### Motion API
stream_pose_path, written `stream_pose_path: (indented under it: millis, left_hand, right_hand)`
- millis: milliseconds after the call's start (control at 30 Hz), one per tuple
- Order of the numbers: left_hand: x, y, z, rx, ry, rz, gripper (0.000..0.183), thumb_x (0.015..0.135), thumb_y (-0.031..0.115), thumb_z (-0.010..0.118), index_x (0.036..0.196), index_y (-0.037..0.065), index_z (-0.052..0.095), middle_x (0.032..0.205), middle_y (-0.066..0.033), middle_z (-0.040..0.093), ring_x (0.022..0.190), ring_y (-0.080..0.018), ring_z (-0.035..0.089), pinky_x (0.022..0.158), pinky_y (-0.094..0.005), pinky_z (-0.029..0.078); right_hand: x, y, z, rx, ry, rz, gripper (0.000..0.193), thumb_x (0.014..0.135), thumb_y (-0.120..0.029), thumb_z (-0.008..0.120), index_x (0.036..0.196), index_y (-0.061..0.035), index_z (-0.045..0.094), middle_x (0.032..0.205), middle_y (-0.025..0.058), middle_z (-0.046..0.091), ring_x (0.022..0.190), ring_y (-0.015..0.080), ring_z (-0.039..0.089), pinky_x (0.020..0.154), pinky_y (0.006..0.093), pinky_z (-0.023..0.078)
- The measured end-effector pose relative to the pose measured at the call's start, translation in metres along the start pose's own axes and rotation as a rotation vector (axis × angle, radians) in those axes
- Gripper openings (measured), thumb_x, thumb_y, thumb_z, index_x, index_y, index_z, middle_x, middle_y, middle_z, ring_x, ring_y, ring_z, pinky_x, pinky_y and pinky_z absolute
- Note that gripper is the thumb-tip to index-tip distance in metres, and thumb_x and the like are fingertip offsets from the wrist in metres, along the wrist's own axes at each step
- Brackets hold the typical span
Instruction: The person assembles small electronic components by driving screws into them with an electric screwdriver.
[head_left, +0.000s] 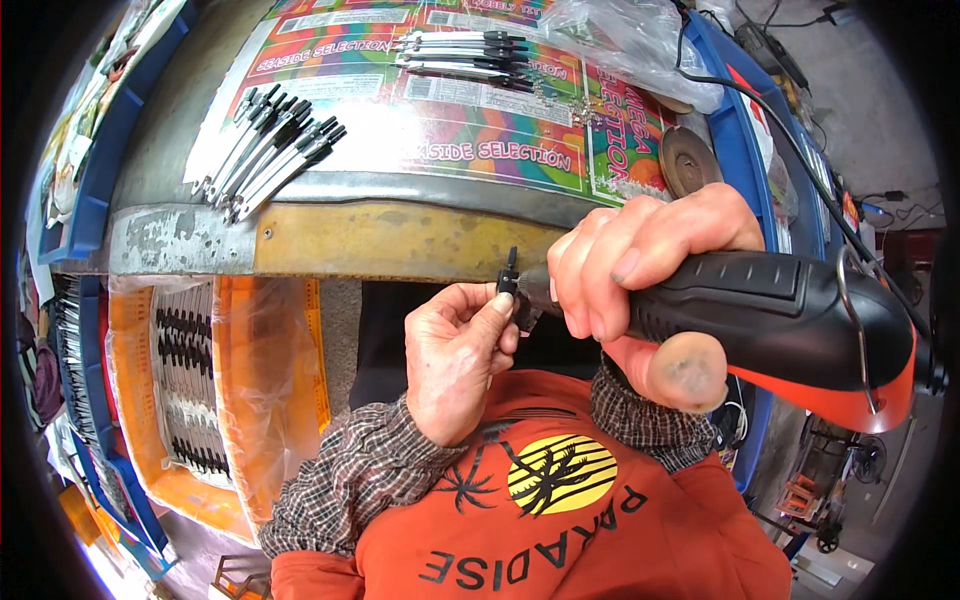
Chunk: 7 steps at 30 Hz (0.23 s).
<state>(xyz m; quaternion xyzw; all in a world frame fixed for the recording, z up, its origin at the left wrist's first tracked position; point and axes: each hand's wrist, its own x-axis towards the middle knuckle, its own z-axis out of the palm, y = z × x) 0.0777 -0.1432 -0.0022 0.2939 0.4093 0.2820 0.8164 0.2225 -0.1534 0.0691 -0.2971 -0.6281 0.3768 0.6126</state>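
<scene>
The left hand (455, 350) pinches a small black part (509, 283) just off the bench's (400, 240) front edge while the right hand (640, 265) grips a rotary tool (780, 320) against it, apparently mid-grinding, so steadiness matters next.

Two rows of pens (270, 150) (465, 55) lie on the counter (330, 240), a bin of pens (200, 390) below its left edge, both hands (455, 350) (640, 260) meeting in front.

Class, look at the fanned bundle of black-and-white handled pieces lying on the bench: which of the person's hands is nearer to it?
Left. The left hand sits below and right of the bundle, pinching a small black part; the right hand, gripping the rotary tool, is farther right.
</scene>
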Motion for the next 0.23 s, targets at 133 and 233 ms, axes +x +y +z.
stream_pose_path:
  millis: [133,233]
  left_hand:
    - [-0.0008,0.0016,0.0012,-0.005,0.007,-0.005,0.012,0.087,0.008,0.054,0.090,-0.004,0.055,0.066,-0.0033,0.054,0.054,-0.0045,0.047,0.044,-0.0158,0.036]
    - [-0.0004,0.0006,0.0007,0.011,0.012,0.016,0.012,0.087,0.007,0.053,0.091,-0.004,0.055,0.066,-0.0036,0.055,0.054,-0.0049,0.047,0.045,-0.0160,0.037]
  right_hand:
    - [-0.0014,0.0005,-0.0017,-0.012,-0.018,-0.003,0.044,0.070,-0.022,0.076,0.095,-0.0014,0.047,0.068,0.0059,0.053,0.055,0.0152,0.050,0.050,0.0286,0.043]
    - [-0.0049,-0.0014,0.0022,0.012,0.054,0.062,0.050,0.071,-0.031,0.075,0.099,-0.0016,0.046,0.068,0.0066,0.053,0.054,0.0152,0.051,0.050,0.0299,0.043]
